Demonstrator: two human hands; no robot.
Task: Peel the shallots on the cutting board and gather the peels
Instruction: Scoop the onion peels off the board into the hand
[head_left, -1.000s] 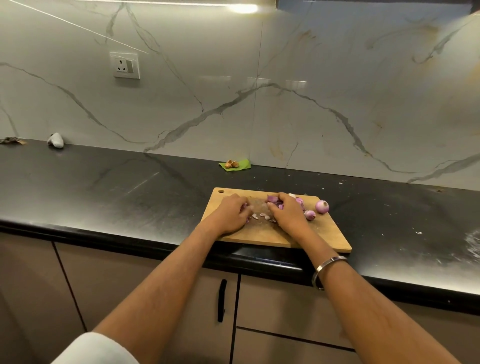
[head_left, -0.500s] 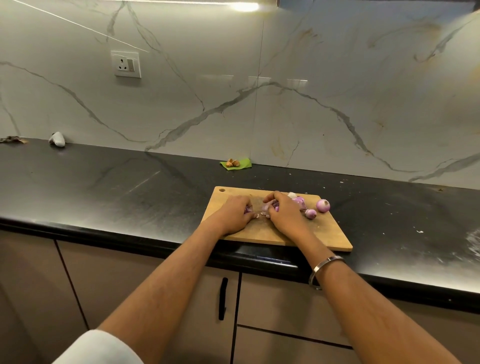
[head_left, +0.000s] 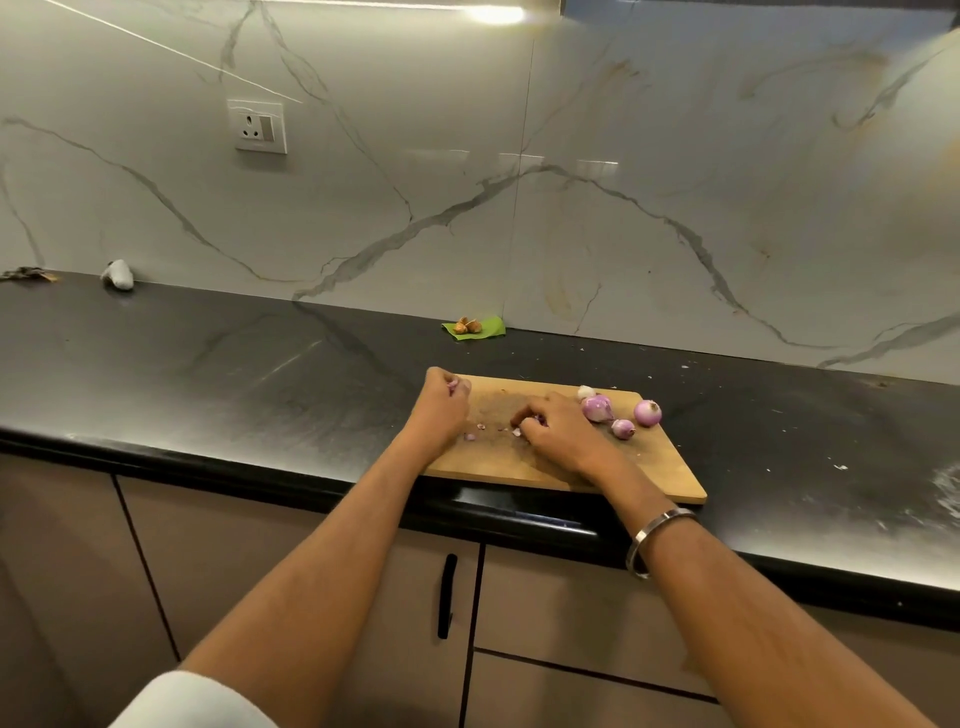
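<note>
A wooden cutting board (head_left: 649, 462) lies on the black counter. Three peeled purple shallots (head_left: 597, 408) (head_left: 648, 413) (head_left: 622, 428) sit at its far right, with a pale bit behind them. My left hand (head_left: 441, 402) hovers over the board's far left corner, fingers curled round a bunch of pink peels (head_left: 453, 385). My right hand (head_left: 556, 426) rests on the middle of the board, fingertips pinching at peel scraps (head_left: 517, 431). A few loose peel bits (head_left: 475, 431) lie between the hands.
A green leaf with small brown pieces (head_left: 472, 327) lies by the marble wall behind the board. A white object (head_left: 118, 274) sits far left on the black counter (head_left: 208, 374). White crumbs dot the counter at right. Cabinet doors with a black handle (head_left: 447, 595) are below.
My left hand has drawn away from the right, up to the board's far left corner, carrying peels. My right hand has slid slightly nearer, over the remaining scraps.
</note>
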